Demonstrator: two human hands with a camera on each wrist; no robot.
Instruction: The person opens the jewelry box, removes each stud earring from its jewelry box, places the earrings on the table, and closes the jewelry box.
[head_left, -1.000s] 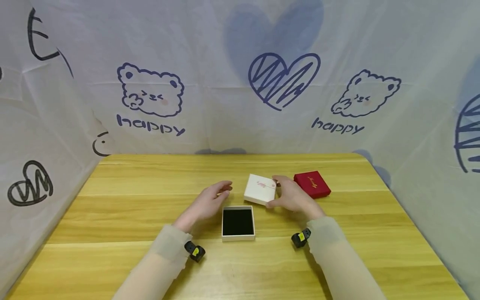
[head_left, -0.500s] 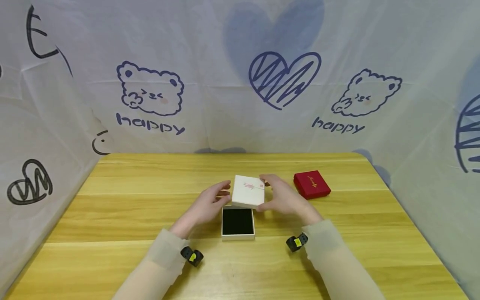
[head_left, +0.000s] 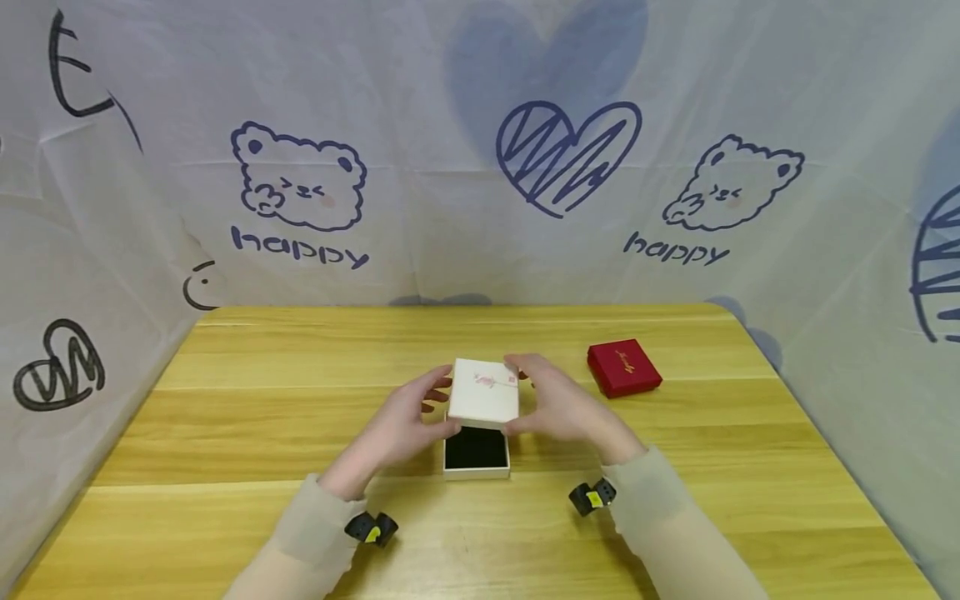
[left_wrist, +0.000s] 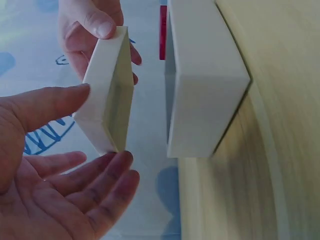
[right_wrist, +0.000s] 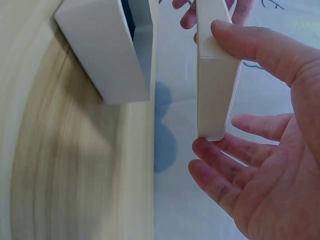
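A white square box lid (head_left: 483,392) with a pink print on top is held slightly tilted above the matching white box base (head_left: 476,474). Black lining shows inside the base, its far part covered by the lid in the head view. My right hand (head_left: 562,404) grips the lid's right side, thumb on its near side wall. On the other side my left hand (head_left: 397,425) holds the lid by its near left corner, thumb (left_wrist: 65,102) against the wall and fingertips at the edge. Both wrist views show air between the lid (right_wrist: 217,95) and the base.
A red box (head_left: 624,368) with gold lettering lies to the right, behind my right hand. The wooden table (head_left: 247,450) ends at a white cloth backdrop (head_left: 435,208) with blue drawings, which also hangs along both sides.
My right hand has carried the lid leftward and nearer, from behind the base to over it. The left hand, earlier apart from the lid, now holds its left side. Base and red box stay put.
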